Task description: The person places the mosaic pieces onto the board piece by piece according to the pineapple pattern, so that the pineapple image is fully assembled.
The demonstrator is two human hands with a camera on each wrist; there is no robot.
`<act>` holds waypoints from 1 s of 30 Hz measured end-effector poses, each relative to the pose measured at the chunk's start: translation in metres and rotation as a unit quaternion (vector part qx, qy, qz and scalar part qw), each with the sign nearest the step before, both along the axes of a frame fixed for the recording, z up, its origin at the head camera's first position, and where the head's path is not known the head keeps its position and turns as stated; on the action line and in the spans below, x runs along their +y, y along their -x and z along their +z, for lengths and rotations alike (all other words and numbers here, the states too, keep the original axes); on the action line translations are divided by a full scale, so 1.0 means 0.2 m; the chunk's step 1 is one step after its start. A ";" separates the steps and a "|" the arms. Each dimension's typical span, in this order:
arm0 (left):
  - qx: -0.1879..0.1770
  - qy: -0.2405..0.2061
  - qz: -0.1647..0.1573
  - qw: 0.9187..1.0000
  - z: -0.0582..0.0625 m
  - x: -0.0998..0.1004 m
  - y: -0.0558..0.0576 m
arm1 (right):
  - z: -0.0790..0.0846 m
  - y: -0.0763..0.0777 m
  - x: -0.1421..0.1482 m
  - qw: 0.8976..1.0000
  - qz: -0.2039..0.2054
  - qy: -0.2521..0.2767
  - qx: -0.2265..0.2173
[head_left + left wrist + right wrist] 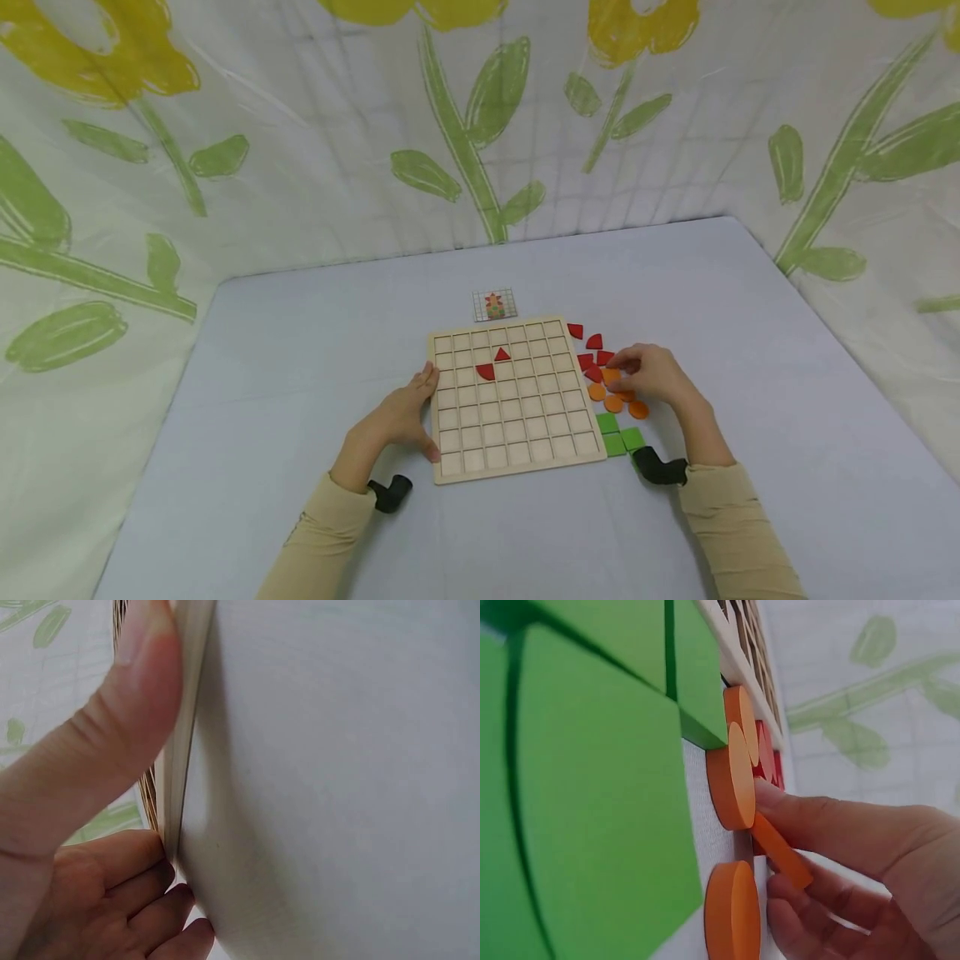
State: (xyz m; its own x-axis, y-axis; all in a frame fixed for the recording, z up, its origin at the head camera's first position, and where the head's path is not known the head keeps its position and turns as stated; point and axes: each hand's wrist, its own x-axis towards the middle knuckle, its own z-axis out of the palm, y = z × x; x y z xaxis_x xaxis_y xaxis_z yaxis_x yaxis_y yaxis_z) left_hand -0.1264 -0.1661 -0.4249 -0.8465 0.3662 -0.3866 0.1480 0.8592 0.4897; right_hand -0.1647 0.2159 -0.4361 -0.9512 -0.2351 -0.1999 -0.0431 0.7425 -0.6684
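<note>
Orange piece (784,855) tilts at the right hand (652,372), between thumb (832,829) and bent fingers (841,891); whether pinched, I cannot tell.

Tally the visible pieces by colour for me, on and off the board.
Red pieces: 7, 2 on the board
Orange pieces: 5, some partly behind the right hand
Green pieces: 4, one mostly covered
Total: 16 visible; others may be hidden
</note>
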 end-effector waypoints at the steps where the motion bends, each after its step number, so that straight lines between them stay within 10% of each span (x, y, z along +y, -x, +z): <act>1: 0.000 -0.001 0.000 1.000 0.00 0.00 0.00 | 0.00 0.00 0.00 1.000 0.009 -0.001 0.008; 30: -0.006 -0.002 0.006 1.000 0.00 0.00 0.00 | 0.05 0.06 -0.15 0.986 0.108 0.069 0.103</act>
State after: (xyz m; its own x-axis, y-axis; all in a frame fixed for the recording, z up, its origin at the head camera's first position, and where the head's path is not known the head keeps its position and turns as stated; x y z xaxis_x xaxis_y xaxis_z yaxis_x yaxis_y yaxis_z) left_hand -0.1265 -0.1657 -0.4251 -0.8462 0.3584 -0.3942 0.1329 0.8586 0.4952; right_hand -0.1763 0.1851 -0.4270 -0.8929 -0.4483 0.0407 -0.3361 0.6039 -0.7227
